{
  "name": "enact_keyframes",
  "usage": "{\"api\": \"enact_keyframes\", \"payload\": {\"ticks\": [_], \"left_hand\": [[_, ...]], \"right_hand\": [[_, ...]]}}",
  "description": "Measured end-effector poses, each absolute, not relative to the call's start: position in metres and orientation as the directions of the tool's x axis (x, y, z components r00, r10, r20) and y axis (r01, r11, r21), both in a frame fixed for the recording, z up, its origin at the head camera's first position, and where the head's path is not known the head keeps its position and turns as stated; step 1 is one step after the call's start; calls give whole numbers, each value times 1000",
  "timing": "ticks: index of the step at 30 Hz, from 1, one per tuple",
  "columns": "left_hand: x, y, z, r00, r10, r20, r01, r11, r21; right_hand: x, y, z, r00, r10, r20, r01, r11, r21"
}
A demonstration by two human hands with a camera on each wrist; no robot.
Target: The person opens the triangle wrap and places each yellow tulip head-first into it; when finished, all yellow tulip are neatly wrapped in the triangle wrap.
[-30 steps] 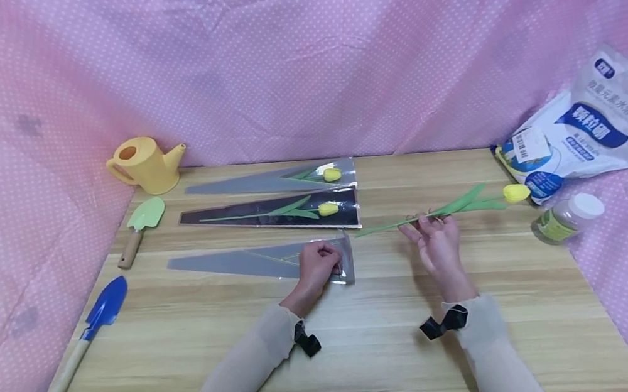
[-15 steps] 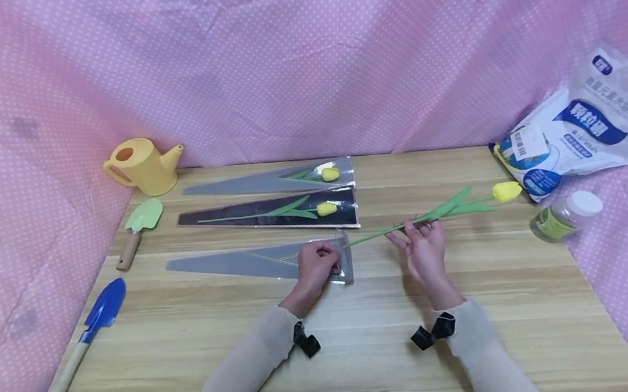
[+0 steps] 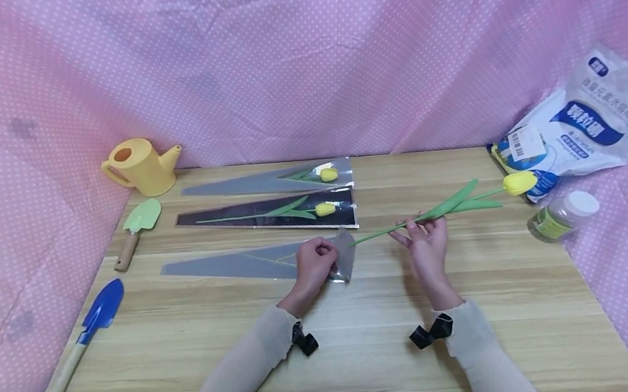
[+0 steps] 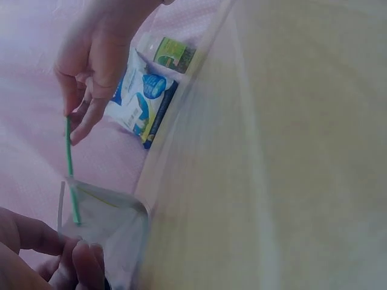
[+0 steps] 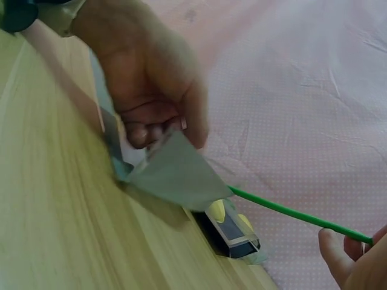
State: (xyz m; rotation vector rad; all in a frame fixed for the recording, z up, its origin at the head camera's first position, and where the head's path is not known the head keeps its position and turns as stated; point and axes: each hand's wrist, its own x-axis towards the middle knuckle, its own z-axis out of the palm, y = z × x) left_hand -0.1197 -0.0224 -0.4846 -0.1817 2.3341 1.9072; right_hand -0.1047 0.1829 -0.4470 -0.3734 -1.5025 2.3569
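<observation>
My left hand (image 3: 314, 265) pinches the upper film of a grey flower sleeve (image 3: 213, 267) near its wide end. That film is lifted, and the mouth gapes in the left wrist view. A yellow artificial tulip (image 3: 520, 183) with green leaves is held by its stem in my right hand (image 3: 430, 255), between thumb and fingers. Its blossom points right, its stem slants down left. In the left wrist view the stem's tip (image 4: 75, 214) lies within the mouth's outline. From the right wrist, the lifted film (image 5: 181, 175) hides the tip.
Behind lie a black sleeve (image 3: 219, 217) and another grey sleeve (image 3: 228, 188), each with a yellow tulip. At left are a yellow watering can (image 3: 146, 168), a green trowel (image 3: 142, 215) and a blue trowel (image 3: 104, 304). A white bag (image 3: 568, 127) and a jar (image 3: 564, 216) stand right.
My right hand has carried the tulip left, bringing the stem's tip to the sleeve's mouth. My left hand has raised the film at the wide end, so the mouth has widened.
</observation>
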Motion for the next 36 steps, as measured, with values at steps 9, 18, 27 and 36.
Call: {"api": "enact_keyframes", "payload": {"ticks": [9, 18, 27, 36], "left_hand": [[-119, -18, -472, -997, -17, 80, 68, 360, 930], [-120, -12, -464, -993, 8, 121, 114, 402, 909], [-120, -6, -460, -983, 16, 183, 174, 411, 895], [-122, -2, -460, -982, 26, 186, 181, 403, 897]], "right_hand": [[-104, 170, -456, -895, 446, 1, -179, -357, -917], [-102, 161, -461, -895, 446, -5, -201, -414, -888], [-100, 153, -465, -911, 412, -24, -161, -409, -898], [-99, 159, -461, -940, 333, -70, -35, -300, -953]]}}
